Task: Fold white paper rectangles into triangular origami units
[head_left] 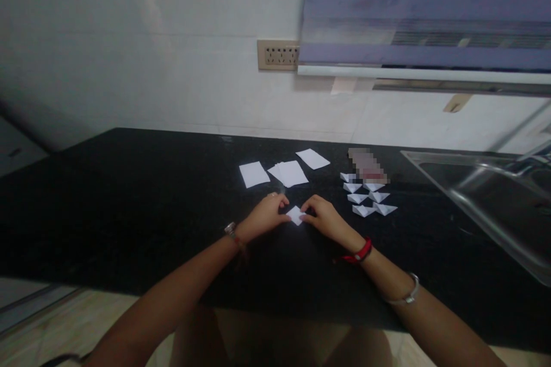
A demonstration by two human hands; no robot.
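Between my two hands a small folded paper (295, 215), white and diamond-shaped, rests on or just over the black countertop. My left hand (272, 211) pinches its left corner between thumb and curled fingers. On the other side, my right hand (321, 215) grips the right corner the same way. Beyond my hands lie flat white paper sheets: a single sheet (254, 174) on the left, an overlapping pile (290, 173) in the middle, and another sheet (313, 159) farther back. To the right, several folded paper boats (364, 210) sit in two rows.
A blurred-out flat object (367, 164) lies behind the paper boats. The steel sink (495, 195) is set into the countertop (129, 200) at the right. At the back rises a tiled wall with a socket panel (279, 55) and a purplish hanging sheet (408, 17).
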